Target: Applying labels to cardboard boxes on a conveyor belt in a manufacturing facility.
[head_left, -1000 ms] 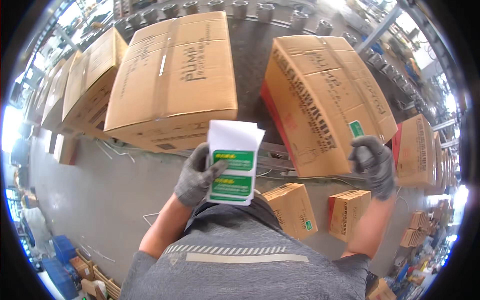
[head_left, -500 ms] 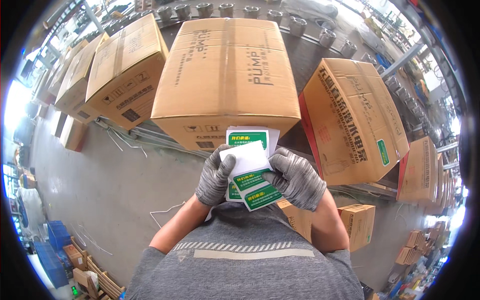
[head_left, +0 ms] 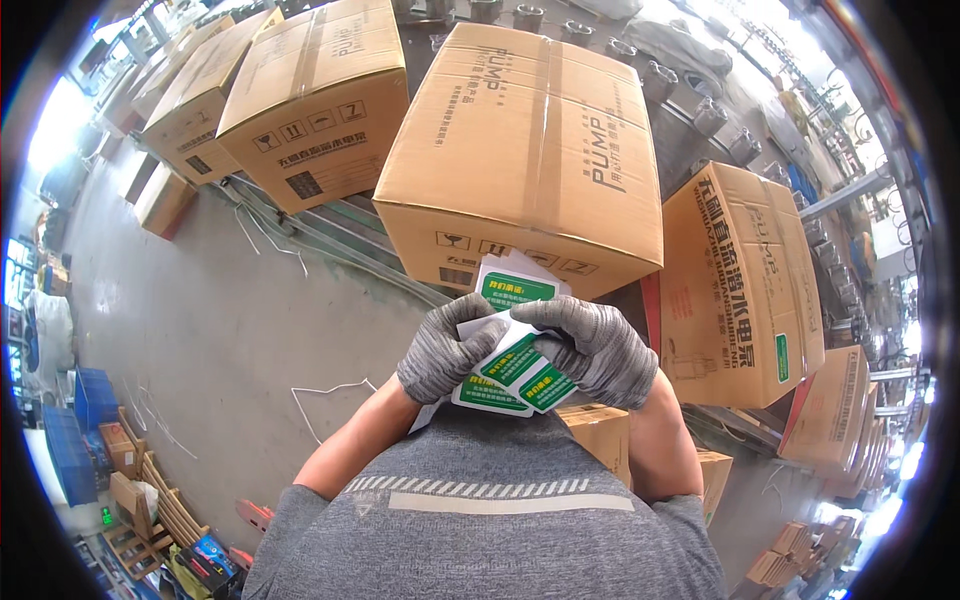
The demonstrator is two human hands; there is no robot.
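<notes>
Both hands wear grey knit gloves and hold a bunch of green-and-white sticker sheets (head_left: 510,364) in front of my chest. My left hand (head_left: 448,347) is closed around the left side of the sheets, its thumb lying across them. From the right, my right hand (head_left: 592,350) pinches a sheet at the top, its fingers bent over the edge. Part of that sheet shows a plain white face. More sheets stick out above and below the gloves. Just beyond stands a large taped brown carton (head_left: 530,140), its near side partly behind the sheets.
At the right a tilted carton (head_left: 735,290) bears a green sticker (head_left: 782,358). More cartons (head_left: 310,95) line the left, on a rail-like conveyor (head_left: 330,235). Metal pump parts (head_left: 660,80) stand behind. White straps (head_left: 325,395) lie on the grey floor; blue bins (head_left: 95,395) stand far left.
The cartons have shifted to the right in view and tilted. My right fingers have moved up and left over the top sheet, which is now turned and shows less white.
</notes>
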